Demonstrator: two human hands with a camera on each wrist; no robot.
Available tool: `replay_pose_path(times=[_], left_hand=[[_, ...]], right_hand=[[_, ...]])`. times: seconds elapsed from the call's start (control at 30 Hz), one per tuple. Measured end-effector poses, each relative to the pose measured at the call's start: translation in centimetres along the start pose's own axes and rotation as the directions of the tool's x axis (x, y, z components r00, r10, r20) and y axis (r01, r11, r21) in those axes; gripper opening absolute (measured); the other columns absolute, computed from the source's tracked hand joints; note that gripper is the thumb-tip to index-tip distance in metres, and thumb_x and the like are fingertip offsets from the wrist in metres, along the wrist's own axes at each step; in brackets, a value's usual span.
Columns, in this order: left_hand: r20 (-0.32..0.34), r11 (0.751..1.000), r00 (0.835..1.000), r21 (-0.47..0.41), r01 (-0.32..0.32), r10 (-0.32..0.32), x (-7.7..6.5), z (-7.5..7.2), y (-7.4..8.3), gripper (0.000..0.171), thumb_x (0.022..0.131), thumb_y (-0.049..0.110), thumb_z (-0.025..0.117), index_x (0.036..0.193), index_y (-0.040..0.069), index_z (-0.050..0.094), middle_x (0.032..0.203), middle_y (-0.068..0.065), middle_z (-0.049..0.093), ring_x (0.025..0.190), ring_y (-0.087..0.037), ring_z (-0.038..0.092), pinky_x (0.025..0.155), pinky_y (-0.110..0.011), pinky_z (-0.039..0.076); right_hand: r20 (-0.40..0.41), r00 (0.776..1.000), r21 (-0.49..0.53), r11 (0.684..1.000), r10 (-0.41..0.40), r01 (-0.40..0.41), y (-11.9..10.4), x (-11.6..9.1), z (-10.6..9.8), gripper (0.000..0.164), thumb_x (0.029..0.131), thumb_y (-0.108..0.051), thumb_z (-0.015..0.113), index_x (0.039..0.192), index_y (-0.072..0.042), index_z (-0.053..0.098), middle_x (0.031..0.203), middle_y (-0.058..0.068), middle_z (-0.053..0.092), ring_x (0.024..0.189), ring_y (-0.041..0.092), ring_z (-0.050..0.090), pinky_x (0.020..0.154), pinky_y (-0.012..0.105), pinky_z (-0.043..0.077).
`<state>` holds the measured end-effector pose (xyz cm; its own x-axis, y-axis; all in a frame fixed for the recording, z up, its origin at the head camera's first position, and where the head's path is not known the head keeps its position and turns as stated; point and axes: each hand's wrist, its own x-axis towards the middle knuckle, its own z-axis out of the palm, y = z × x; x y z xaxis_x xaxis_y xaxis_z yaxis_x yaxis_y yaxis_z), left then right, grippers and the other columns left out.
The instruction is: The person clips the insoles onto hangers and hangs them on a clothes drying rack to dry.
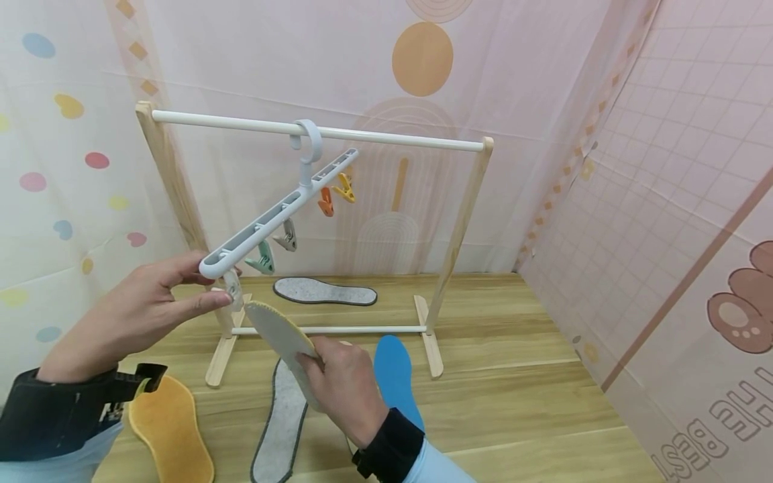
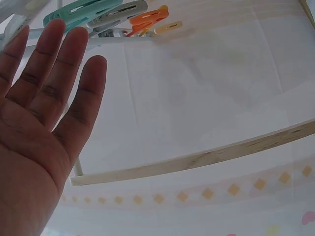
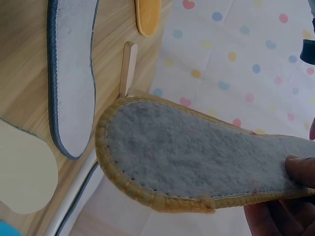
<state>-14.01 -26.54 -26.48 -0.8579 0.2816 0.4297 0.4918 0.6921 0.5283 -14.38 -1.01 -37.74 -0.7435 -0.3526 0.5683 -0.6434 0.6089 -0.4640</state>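
My left hand (image 1: 141, 302) pinches a whitish clothespin (image 1: 233, 288) at the near end of a pale grey clip hanger (image 1: 272, 218). In the left wrist view, the fingers of that hand stretch up beside the clips. My right hand (image 1: 349, 386) grips an insole (image 1: 280, 339), thumb on one face and fingers behind, its tip just below the whitish clothespin. The right wrist view shows the insole's grey felt face (image 3: 187, 152) with a tan stitched edge. Green (image 1: 263, 259), grey (image 1: 288, 236), orange (image 1: 326, 201) and yellow (image 1: 345, 188) clothespins hang further along the hanger.
The hanger hooks over the white top bar (image 1: 398, 137) of a wooden rack (image 1: 461, 221). Grey insoles (image 1: 280, 422) (image 1: 326, 291), an orange insole (image 1: 172, 429) and a blue insole (image 1: 395, 376) lie on the wood-patterned surface (image 1: 513, 402). A cream insole (image 3: 24, 167) lies there too.
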Motion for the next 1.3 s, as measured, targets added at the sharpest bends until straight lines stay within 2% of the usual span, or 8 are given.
replay_pose_path(times=[0.1, 0.23, 0.37, 0.57, 0.93, 1.13, 1.3], left_hand=[[-0.015, 1.0, 1.0, 0.002, -0.007, 0.007, 0.0, 0.1, 0.0, 0.029, 0.089, 0.013, 0.076, 0.115, 0.02, 0.065, 0.103, 0.001, 0.069, 0.096, 0.004, 0.056, 0.075, -0.023, 0.045], [-0.023, 1.0, 1.0, 0.02, -0.006, 0.007, 0.0, 0.2, -0.1, 0.028, 0.09, 0.013, 0.075, 0.116, 0.016, 0.064, 0.102, -0.004, 0.069, 0.095, 0.006, 0.052, 0.072, -0.023, 0.046], [-0.023, 1.0, 1.0, 0.016, -0.013, 0.013, 0.0, 0.3, -0.1, 0.027, 0.091, 0.013, 0.073, 0.116, 0.015, 0.063, 0.099, -0.001, 0.068, 0.093, 0.005, 0.053, 0.07, -0.022, 0.047], [-0.035, 1.0, 0.999, 0.014, -0.007, 0.008, 0.0, 0.4, 0.0, 0.023, 0.093, 0.013, 0.07, 0.115, 0.017, 0.063, 0.096, 0.004, 0.066, 0.092, 0.0, 0.053, 0.07, -0.024, 0.046], [-0.06, 0.997, 0.997, -0.063, -0.045, 0.041, -0.1, 1.0, 0.6, 0.031, 0.095, 0.009, 0.068, 0.123, 0.02, 0.064, 0.107, 0.01, 0.068, 0.099, -0.002, 0.055, 0.081, -0.016, 0.041], [-0.065, 0.998, 0.998, -0.053, -0.031, 0.027, 0.0, 1.0, 0.6, 0.03, 0.095, 0.011, 0.067, 0.123, 0.022, 0.065, 0.106, 0.009, 0.069, 0.101, -0.001, 0.055, 0.082, -0.022, 0.041], [-0.064, 0.999, 0.998, -0.044, -0.025, 0.022, 0.0, 1.1, 0.6, 0.03, 0.097, 0.012, 0.066, 0.125, 0.022, 0.064, 0.107, 0.011, 0.068, 0.103, 0.001, 0.053, 0.084, -0.036, 0.042]], right_hand=[[0.004, 1.0, -0.006, 1.0, 0.002, -0.002, -0.1, 0.0, 0.0, 0.018, 0.094, -0.021, 0.071, 0.11, -0.013, 0.074, 0.097, -0.002, 0.075, 0.083, -0.001, 0.069, 0.066, 0.012, 0.05], [0.005, 1.0, 0.002, 1.0, 0.006, -0.006, -0.1, -0.1, 0.1, 0.018, 0.093, -0.02, 0.071, 0.11, -0.014, 0.074, 0.097, -0.003, 0.075, 0.082, -0.001, 0.068, 0.066, 0.012, 0.051], [0.008, 1.0, 0.01, 1.0, 0.014, -0.014, -0.1, -0.2, 0.3, 0.019, 0.093, -0.02, 0.072, 0.111, -0.013, 0.074, 0.097, -0.003, 0.075, 0.082, -0.002, 0.068, 0.065, 0.012, 0.05], [0.001, 1.0, 0.0, 1.0, -0.001, 0.001, 0.0, -0.5, 0.4, 0.013, 0.092, -0.02, 0.072, 0.102, -0.012, 0.075, 0.093, -0.002, 0.075, 0.077, -0.001, 0.068, 0.062, 0.01, 0.048], [-0.003, 1.0, 0.073, 0.997, -0.007, 0.007, -0.1, -0.5, 0.7, 0.013, 0.092, -0.018, 0.073, 0.103, -0.01, 0.075, 0.091, -0.001, 0.075, 0.077, -0.001, 0.068, 0.06, 0.009, 0.047], [-0.007, 1.0, 0.098, 0.995, -0.001, 0.001, -0.2, -0.4, 0.9, 0.013, 0.091, -0.018, 0.073, 0.102, -0.009, 0.075, 0.091, 0.0, 0.075, 0.078, 0.0, 0.068, 0.061, 0.008, 0.047], [-0.012, 1.0, 0.099, 0.995, -0.008, 0.009, -0.4, -0.3, 1.0, 0.013, 0.091, -0.018, 0.074, 0.101, -0.009, 0.075, 0.091, 0.0, 0.075, 0.078, 0.0, 0.068, 0.061, 0.008, 0.047]])
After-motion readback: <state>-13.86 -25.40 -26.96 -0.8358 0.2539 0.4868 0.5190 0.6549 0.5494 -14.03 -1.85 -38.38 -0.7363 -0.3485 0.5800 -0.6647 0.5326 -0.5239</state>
